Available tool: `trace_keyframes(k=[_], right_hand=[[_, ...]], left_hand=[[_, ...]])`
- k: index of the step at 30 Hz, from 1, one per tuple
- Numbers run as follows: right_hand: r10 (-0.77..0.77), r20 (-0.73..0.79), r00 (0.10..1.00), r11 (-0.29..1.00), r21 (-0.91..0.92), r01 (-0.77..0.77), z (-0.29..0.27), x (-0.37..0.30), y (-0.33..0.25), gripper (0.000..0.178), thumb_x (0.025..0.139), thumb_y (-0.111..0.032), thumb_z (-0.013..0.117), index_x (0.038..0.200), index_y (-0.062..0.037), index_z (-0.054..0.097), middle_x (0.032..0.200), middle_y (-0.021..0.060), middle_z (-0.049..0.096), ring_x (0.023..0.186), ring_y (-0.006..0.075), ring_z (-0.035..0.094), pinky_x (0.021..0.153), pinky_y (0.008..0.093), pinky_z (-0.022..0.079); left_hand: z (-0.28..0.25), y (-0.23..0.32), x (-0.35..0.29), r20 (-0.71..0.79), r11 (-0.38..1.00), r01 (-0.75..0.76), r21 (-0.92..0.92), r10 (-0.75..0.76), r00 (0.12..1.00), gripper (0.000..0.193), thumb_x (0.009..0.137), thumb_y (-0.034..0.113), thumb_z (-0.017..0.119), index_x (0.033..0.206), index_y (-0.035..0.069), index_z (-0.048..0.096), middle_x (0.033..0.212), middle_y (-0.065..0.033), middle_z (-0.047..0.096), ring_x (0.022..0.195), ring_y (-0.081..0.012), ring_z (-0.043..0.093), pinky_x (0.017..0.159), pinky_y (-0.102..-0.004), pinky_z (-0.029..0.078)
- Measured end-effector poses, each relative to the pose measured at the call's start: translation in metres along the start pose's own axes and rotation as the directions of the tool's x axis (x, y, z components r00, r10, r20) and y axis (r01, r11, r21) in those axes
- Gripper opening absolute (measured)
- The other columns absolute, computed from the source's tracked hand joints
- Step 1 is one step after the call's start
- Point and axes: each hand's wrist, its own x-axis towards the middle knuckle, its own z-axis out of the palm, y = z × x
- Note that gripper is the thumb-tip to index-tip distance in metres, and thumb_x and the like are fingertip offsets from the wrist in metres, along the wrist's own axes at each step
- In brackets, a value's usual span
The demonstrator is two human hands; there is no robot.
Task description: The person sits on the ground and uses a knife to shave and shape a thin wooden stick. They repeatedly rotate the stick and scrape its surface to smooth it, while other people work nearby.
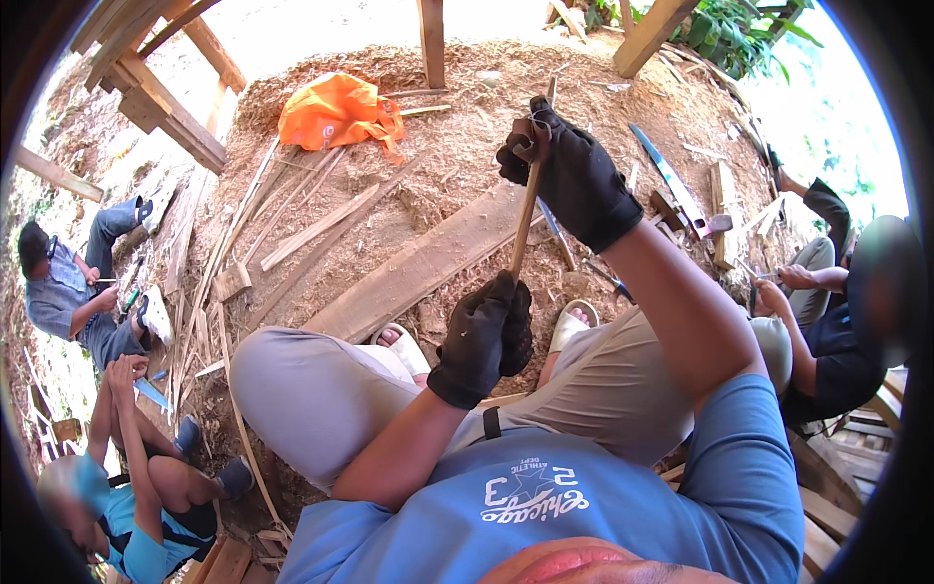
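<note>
A thin, light-brown wooden stick slants upward in front of my chest. Its lower end is in my left hand, black-gloved, with the fingers wrapped round it. Higher up, my right hand, also in a black glove, is closed around the stick's upper part. Between its fingers shows a curled brown sheet bent about the stick; it looks like sandpaper, though its surface is too small to make out. The stick's tip pokes out above the right glove. Both hands are raised over my lap.
A wide plank lies before my feet. Wood strips and an orange bag are beyond, left. A long blade rests at right beside a wood block. People sit left, lower left and right.
</note>
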Motion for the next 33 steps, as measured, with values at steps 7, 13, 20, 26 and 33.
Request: trace_keyframes(k=[7, 13, 20, 26, 33], right_hand=[[0.135, 0.035, 0.99, 0.985, -0.115, -0.13, 0.036, -0.038, 0.056, 0.033, 0.111, -0.043, 0.051, 0.097, -0.0128, 0.054, 0.088, -0.0012, 0.052, 0.088, 0.0167, 0.059, 0.084, 0.0375, 0.051], [0.122, 0.03, 0.992, 0.983, -0.14, -0.117, 0.001, -0.011, 0.057, 0.041, 0.109, -0.045, 0.051, 0.104, -0.0061, 0.064, 0.096, 0.007, 0.065, 0.092, 0.02, 0.065, 0.087, 0.0375, 0.053], [0.075, -0.057, 0.996, 0.997, 0.008, -0.074, -0.021, 0.037, 0.012, 0.037, 0.107, -0.046, 0.056, 0.095, -0.011, 0.059, 0.091, 0.0011, 0.056, 0.094, 0.0185, 0.062, 0.09, 0.0397, 0.051], [0.227, 0.079, 0.971, 0.974, -0.037, -0.225, 0.008, -0.01, 0.081, 0.041, 0.111, -0.044, 0.049, 0.089, -0.009, 0.054, 0.08, 0.0015, 0.053, 0.077, 0.0147, 0.054, 0.08, 0.0333, 0.049], [0.213, 0.078, 0.974, 0.945, -0.268, -0.185, 0.001, 0.001, 0.059, 0.046, 0.111, -0.049, 0.046, 0.09, -0.0092, 0.057, 0.088, 0.0061, 0.061, 0.091, 0.0201, 0.063, 0.087, 0.0369, 0.052]], left_hand=[[-0.011, 0.002, 0.015, -0.066, 0.993, -0.072, -0.098, 0.065, 0.996, 0.046, 0.112, 0.045, 0.046, 0.076, 0.017, 0.046, 0.054, 0.0041, 0.033, 0.038, -0.0112, 0.031, 0.038, -0.0294, 0.027], [-0.021, 0.001, 0.036, -0.073, 0.997, -0.049, -0.051, 0.046, 0.996, 0.045, 0.112, 0.044, 0.046, 0.077, 0.016, 0.048, 0.055, 0.0042, 0.034, 0.038, -0.0111, 0.031, 0.038, -0.0296, 0.027], [-0.013, 0.006, 0.044, -0.045, 0.987, 0.122, -0.106, -0.128, 0.991, 0.045, 0.11, 0.047, 0.049, 0.078, 0.015, 0.049, 0.057, 0.0047, 0.035, 0.041, -0.0104, 0.034, 0.039, -0.0286, 0.029], [-0.019, -0.004, 0.053, -0.173, 0.967, -0.062, -0.249, 0.019, 0.985, 0.044, 0.11, 0.048, 0.05, 0.08, 0.016, 0.05, 0.057, 0.0044, 0.035, 0.04, -0.0104, 0.035, 0.039, -0.0281, 0.031], [-0.029, 0.007, 0.054, -0.129, 0.979, -0.008, -0.205, -0.019, 0.991, 0.042, 0.11, 0.045, 0.051, 0.08, 0.016, 0.051, 0.056, 0.0046, 0.037, 0.04, -0.01, 0.036, 0.038, -0.0285, 0.029]])
